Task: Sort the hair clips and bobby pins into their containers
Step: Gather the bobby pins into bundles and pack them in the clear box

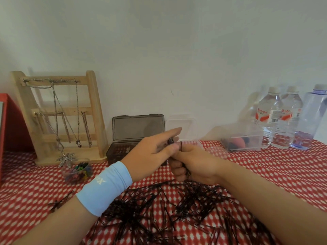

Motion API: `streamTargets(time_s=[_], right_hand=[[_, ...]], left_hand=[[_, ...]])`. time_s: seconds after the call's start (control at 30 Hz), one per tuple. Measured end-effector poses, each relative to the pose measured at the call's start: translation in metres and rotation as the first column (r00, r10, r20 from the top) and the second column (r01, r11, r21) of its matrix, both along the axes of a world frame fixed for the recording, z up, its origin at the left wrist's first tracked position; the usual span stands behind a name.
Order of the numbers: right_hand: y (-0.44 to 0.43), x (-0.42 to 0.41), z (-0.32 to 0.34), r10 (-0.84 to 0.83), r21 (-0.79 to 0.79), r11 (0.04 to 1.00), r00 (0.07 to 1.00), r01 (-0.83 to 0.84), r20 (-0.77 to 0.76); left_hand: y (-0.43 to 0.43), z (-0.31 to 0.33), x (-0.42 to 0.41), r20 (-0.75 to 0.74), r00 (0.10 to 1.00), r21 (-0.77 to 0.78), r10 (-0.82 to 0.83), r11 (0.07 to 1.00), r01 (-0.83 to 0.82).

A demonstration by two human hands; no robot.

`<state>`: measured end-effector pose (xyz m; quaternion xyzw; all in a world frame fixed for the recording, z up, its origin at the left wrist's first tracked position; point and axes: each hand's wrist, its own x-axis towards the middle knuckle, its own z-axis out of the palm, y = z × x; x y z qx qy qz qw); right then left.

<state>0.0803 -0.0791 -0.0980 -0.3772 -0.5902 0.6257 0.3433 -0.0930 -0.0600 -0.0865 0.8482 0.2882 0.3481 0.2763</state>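
Note:
A big heap of black bobby pins (159,209) lies on the red-and-white cloth in front of me. My right hand (192,161) is closed around a bunch of bobby pins, one looped end sticking up above the fist. My left hand (152,151), with a light blue wristband, pinches a pin at the top of that bunch, index finger stretched out. Behind the hands stands a dark grey box (123,149) with its lid up, some pins inside. A small clear tub of coloured hair clips (77,171) sits to the left.
A wooden jewellery stand (95,110) with chains stands at the back left, a red box (16,128) beside it. A clear open box (182,124) is behind my hands, a clear container (242,138) with dark and orange items farther right, then water bottles (270,117). A few stray pins (60,202) lie left.

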Motion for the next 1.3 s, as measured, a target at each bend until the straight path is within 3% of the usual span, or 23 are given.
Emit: streamTargets(time_s=[0.13,0.3,0.47,0.57,0.7,0.83,0.87,0.93,1.0,1.03,1.1,1.17,1.23,1.3], right_hand=[[-0.002,-0.002,0.001,0.007,0.005,1.0,0.997,-0.007,0.077],[-0.004,-0.006,0.0,0.054,0.021,0.998,0.99,-0.057,0.133],[-0.001,-0.005,-0.004,0.039,0.034,0.998,0.988,-0.045,0.149],[-0.001,-0.003,-0.002,0.047,0.014,0.999,0.992,-0.049,0.118],[0.004,0.004,-0.004,0.035,0.019,0.999,0.994,-0.037,0.103],[0.006,0.009,-0.007,0.059,0.017,0.998,0.988,-0.062,0.145],[0.007,0.01,-0.007,0.08,0.019,0.996,0.986,-0.084,0.147],[0.007,0.008,-0.005,0.083,0.018,0.996,0.994,-0.085,0.064],[0.01,0.005,0.001,-0.019,0.017,1.0,0.992,0.021,-0.128],[0.011,0.004,0.004,-0.089,0.017,0.995,0.965,0.097,-0.248],[0.013,0.005,0.011,-0.2,0.011,0.973,0.866,0.23,-0.459],[0.015,0.007,0.015,-0.26,0.026,0.945,0.796,0.326,-0.547],[0.018,0.008,0.014,-0.304,0.082,0.912,0.797,0.402,-0.522],[0.02,0.008,0.009,-0.353,0.238,0.857,0.858,0.456,-0.373]], left_hand=[[0.003,-0.001,0.001,0.003,0.998,0.062,0.069,0.996,-0.069],[0.004,0.004,-0.002,0.088,0.981,-0.11,0.172,0.981,-0.162],[0.005,0.003,0.0,0.088,0.969,-0.074,0.231,0.972,-0.225],[0.004,0.002,-0.001,-0.01,0.978,-0.004,0.208,0.978,-0.208],[-0.001,0.008,-0.008,-0.188,0.982,-0.201,0.002,0.979,-0.04],[-0.006,0.014,0.007,-0.355,0.934,-0.278,-0.033,0.958,-0.072],[-0.007,0.015,0.014,-0.308,0.951,-0.369,-0.013,0.923,-0.106],[-0.004,0.011,0.019,0.035,0.999,-0.604,-0.01,0.797,0.03],[0.004,0.005,0.015,0.397,0.913,-0.691,0.097,0.686,0.228],[0.009,0.001,0.011,0.476,0.86,-0.723,0.184,0.639,0.264],[0.005,-0.001,0.013,0.502,0.815,-0.806,0.288,0.498,0.321],[-0.004,0.0,0.019,0.502,0.814,-0.856,0.294,0.306,0.417],[-0.011,0.001,0.023,0.58,0.75,-0.813,0.319,0.171,0.556],[-0.015,0.004,0.024,0.664,0.667,-0.737,0.339,0.146,0.66]])
